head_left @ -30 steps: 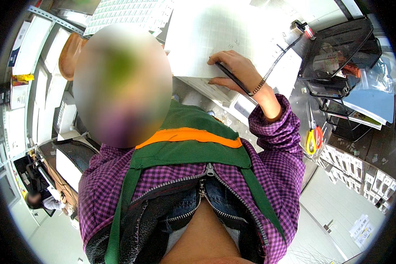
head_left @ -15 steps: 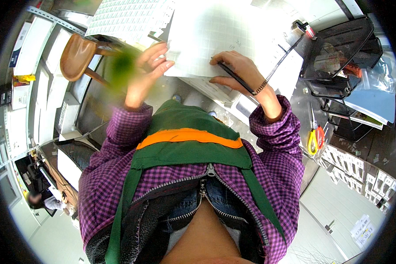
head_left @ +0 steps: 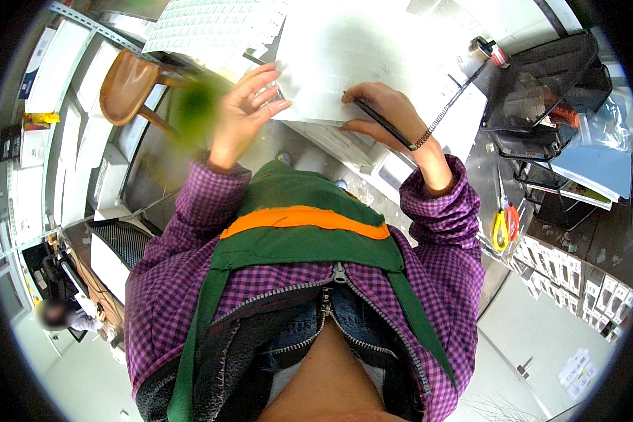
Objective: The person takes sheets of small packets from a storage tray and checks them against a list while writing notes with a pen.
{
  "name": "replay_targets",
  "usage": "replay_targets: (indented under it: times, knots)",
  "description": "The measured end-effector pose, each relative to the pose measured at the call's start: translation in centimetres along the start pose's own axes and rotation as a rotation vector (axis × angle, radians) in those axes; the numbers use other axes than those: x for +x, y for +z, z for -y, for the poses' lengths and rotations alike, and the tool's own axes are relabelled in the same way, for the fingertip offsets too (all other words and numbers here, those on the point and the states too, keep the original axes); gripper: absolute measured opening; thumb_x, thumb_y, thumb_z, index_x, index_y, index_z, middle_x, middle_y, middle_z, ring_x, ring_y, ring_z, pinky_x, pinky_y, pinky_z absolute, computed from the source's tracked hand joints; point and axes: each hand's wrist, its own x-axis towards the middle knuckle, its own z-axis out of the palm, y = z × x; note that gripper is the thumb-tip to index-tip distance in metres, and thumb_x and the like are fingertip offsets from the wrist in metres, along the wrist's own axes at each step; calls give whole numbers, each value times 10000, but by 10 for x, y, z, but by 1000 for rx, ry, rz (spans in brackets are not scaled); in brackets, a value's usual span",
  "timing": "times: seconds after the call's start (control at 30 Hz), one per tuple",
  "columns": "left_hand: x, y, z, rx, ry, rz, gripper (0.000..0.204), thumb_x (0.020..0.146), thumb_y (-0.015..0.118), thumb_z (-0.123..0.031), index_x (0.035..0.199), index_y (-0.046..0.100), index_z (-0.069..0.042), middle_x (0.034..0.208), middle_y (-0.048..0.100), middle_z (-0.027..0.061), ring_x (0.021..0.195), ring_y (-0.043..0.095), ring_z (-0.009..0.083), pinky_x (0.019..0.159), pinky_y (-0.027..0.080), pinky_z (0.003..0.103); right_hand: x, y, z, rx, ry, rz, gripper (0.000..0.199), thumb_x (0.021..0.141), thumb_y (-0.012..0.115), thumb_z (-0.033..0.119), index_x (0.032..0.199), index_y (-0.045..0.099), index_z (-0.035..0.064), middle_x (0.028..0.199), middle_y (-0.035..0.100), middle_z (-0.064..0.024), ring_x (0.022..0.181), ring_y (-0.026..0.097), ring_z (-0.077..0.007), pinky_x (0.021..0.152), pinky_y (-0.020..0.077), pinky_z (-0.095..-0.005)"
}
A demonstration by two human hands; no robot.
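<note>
My right hand (head_left: 385, 111) holds a black pen (head_left: 378, 125) tethered to a coiled cord (head_left: 451, 97); the pen slants across the palm, and the hand rests at the near edge of a large white sheet (head_left: 316, 91). Faint pencil-like marks show on that sheet above the fingers. At the sheet's left edge is my left hand (head_left: 246, 105), its fingers and thumb apart with nothing visible between them. Whether it touches the sheet I cannot tell. Beyond it lies a sheet of printed labels (head_left: 211, 29) in rows.
To the right, black mesh trays (head_left: 541, 88) hold plastic bags and papers. Yellow- and red-handled scissors (head_left: 503, 224) lie nearer me. A wooden stool (head_left: 126, 88) stands at left beside white shelving (head_left: 70, 126). Someone (head_left: 84, 320) is far off at lower left.
My left hand has shifted slightly right and its fingers have spread a little. My right hand keeps the pen in nearly the same place. The view has moved slightly.
</note>
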Motion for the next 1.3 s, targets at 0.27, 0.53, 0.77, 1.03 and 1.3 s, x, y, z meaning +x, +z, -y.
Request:
replay_targets:
  times: [0.27,0.53,0.77,1.03,1.3]
  knots:
    - [-1,2,2,-36,10,16,458,854,671,133,1281,644,-31,1473,505,111,1250,564,190,1049,509,331,-2,0,-2,30,22,-2,417,802,821,285,1122,663,70,1103,694,-109,1032,669,-278,898,532,-369]
    - [-3,7,3,194,81,-16,411,853,625,133,1212,684,-59,1305,621,74,1129,611,145,925,525,281,-2,1,-5,30,60,16,411,805,821,281,1123,664,72,1107,698,-102,1044,671,-267,908,537,-364]
    - [-4,5,-15,523,105,-17,240,850,709,48,1065,742,-53,1055,717,27,899,612,96,786,491,253,-4,3,-8,21,5,-34,376,838,794,278,1116,662,63,1087,704,-112,1003,680,-268,876,541,-365]
    - [16,15,-30,638,266,-52,120,892,729,-41,1009,749,-25,937,716,41,832,616,100,775,493,245,-2,1,2,46,-52,-125,253,867,763,203,1041,687,36,975,716,-110,859,686,-256,765,537,-338]
    - [45,11,-34,458,323,-87,227,881,739,-49,1107,741,-55,1125,715,62,945,622,123,825,484,252,-11,-25,31,4,-26,-474,99,836,747,106,919,725,56,920,726,-100,835,696,-257,737,545,-334]
